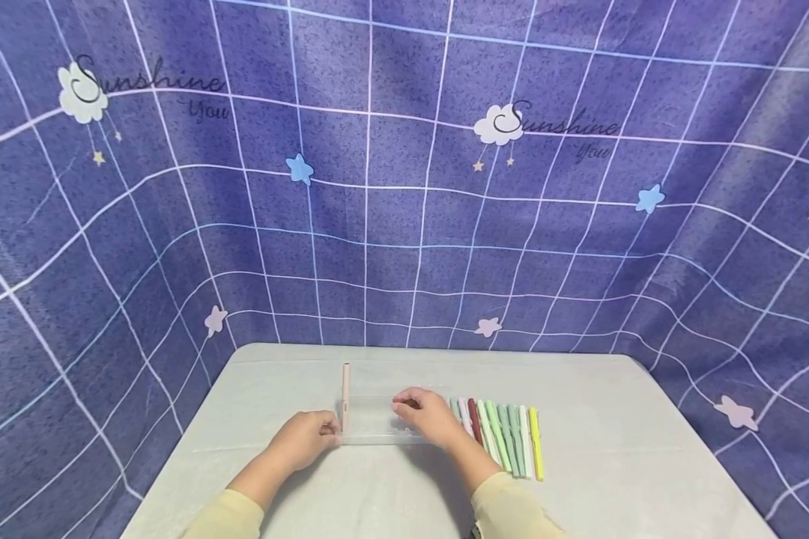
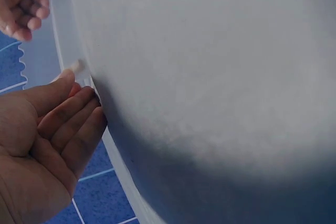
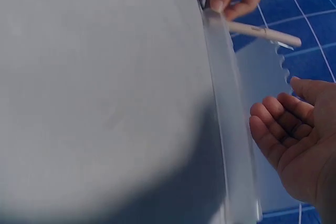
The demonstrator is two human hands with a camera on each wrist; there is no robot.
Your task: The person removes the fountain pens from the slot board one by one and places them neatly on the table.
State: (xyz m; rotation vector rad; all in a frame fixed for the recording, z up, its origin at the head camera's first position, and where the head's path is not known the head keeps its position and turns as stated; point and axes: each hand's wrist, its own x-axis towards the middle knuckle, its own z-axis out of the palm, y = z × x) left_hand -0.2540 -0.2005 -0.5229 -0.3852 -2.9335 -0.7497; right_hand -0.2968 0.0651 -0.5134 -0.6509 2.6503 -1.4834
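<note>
A clear plastic tray [image 1: 391,439] with a scalloped inner edge lies on the table. One beige marker [image 1: 346,389] lies across its left end, pointing away from me. At the tray's near left corner, my left hand [image 1: 308,438] pinches the tray, thumb tip right beside the marker's near end [image 2: 79,66]. My right hand [image 1: 431,418] hovers over the right part of the tray, fingers loosely curled and holding nothing; its palm side shows in the right wrist view. Just right of it lies a row of markers [image 1: 502,434], partly hidden by the right wrist.
The row holds green, white, lilac, dark red and yellow markers, with the yellow marker [image 1: 535,445] at its right end. A pale cloth covers the table [image 1: 600,419]. Behind and at both sides hangs a blue-purple gridded curtain [image 1: 404,209].
</note>
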